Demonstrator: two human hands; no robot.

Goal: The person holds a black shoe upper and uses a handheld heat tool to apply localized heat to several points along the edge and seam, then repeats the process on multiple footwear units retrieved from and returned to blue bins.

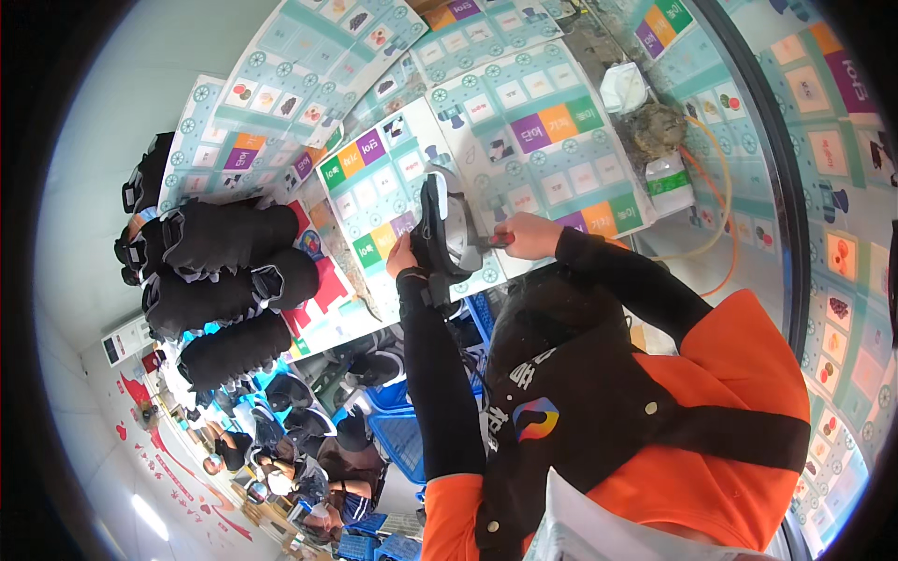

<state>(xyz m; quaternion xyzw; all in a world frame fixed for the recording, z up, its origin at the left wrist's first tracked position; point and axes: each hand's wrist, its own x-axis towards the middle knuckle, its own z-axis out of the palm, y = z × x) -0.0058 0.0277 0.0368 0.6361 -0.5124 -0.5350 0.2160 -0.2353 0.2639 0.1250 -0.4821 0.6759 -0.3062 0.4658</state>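
A black shoe with pale grey side and sole parts (458, 220) is over the paper-covered bench in front of me, its long side pointing away from me. My left hand (402, 254) is closed at its near left edge and grips it. From the right, my right hand (533, 236) is closed around a small tool with a red and dark handle (497, 241). The tool's end meets the shoe's right side near the sole; its tip is too small to make out.
Stacked rows of black shoes (229, 238) stand at the left. Blue crates (398, 439) are below the bench's near edge, with several people beyond. A white container (624, 89), a green-and-white pack (668, 182) and an orange hose (731, 238) are at the right. Printed sheets (561, 178) cover the bench.
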